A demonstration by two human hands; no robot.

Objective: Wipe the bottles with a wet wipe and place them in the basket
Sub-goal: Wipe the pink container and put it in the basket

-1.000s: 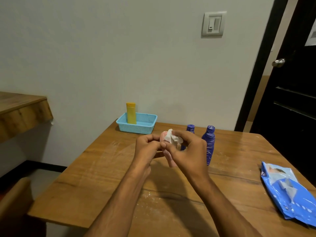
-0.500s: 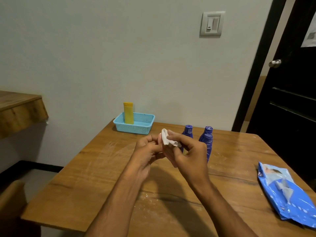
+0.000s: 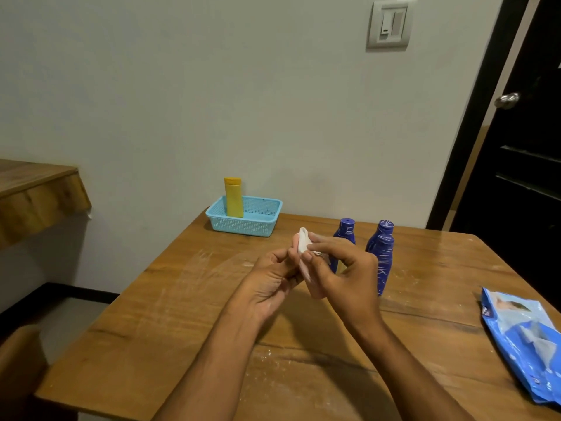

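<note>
While the left hand point(image 3: 270, 279) clasps the pink bottle point(image 3: 312, 284), the right hand point(image 3: 343, 268) pinches the wet wipe point(image 3: 303, 243) atop it; best rub firmly, turning the bottle to reach every side.

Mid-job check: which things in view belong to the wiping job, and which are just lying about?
Part of the job:
pink bottle, held in the left hand
wet wipe, pinched by the right hand
two blue bottles standing on the table
yellow bottle in the basket
wipes pack

Just there:
light switch
door
</note>
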